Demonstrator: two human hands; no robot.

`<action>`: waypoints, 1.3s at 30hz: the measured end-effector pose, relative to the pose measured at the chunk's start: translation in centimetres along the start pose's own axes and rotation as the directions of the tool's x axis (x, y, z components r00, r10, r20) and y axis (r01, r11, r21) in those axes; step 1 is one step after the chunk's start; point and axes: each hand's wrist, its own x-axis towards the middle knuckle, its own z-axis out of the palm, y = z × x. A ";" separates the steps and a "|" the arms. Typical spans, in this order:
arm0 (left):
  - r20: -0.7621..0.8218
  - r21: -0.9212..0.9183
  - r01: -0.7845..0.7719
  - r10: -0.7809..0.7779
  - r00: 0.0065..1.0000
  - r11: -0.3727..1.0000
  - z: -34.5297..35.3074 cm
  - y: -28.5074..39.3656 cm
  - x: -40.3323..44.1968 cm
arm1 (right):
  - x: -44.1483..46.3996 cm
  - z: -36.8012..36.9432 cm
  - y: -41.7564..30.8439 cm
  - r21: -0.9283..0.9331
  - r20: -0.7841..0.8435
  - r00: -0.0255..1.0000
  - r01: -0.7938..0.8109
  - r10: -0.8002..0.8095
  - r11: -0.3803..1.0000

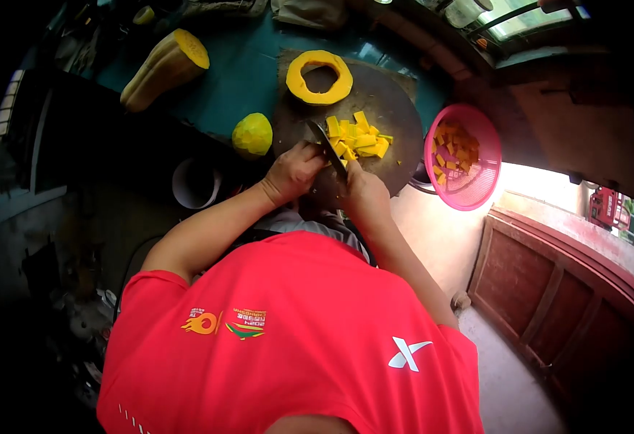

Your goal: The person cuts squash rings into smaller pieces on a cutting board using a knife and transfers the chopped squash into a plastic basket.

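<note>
- A green desk (237,61) spreads ahead of the fingers, and a round dark chopping board (385,94) lies beneath and beyond them.
- The right hand (365,192) has its fingers closed around a knife (328,150), whose blade slants forward and left from them, between the two hands.
- The left hand (293,172) has bent fingers just left of the blade; whether they pinch anything cannot be told.
- The chopped yellow pieces (360,137) lie heaped on the board just ahead of the right fingers.
- Beyond the heap, farther from the fingers, rests a yellow squash ring (342,81).
- Left of the left fingers sits a peeled chunk (252,135); farther left, a long squash piece (161,71).
- Well right of the right fingers, a pink basket (470,197) holds orange pieces (456,148).
</note>
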 end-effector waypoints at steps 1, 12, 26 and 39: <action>0.035 -0.005 -0.006 0.007 0.999 1.000 0.0 -0.4 -0.2 | 0.4 1.2 0.3 -0.002 -0.002 1.000 0.003 -0.003 1.000; -0.017 -0.040 -0.006 0.006 1.000 0.999 0.1 0.2 -0.3 | -0.1 -0.6 0.3 0.057 0.059 0.998 -0.008 0.005 0.998; 0.042 -0.030 0.055 -0.054 0.998 0.998 0.1 0.2 -1.5 | -0.6 0.1 0.4 0.150 0.022 0.998 -0.054 0.051 0.987; -0.013 -0.039 0.042 -0.042 0.999 0.998 0.5 -0.3 -1.7 | 1.0 3.3 1.0 0.033 0.051 0.999 -0.018 0.017 0.999</action>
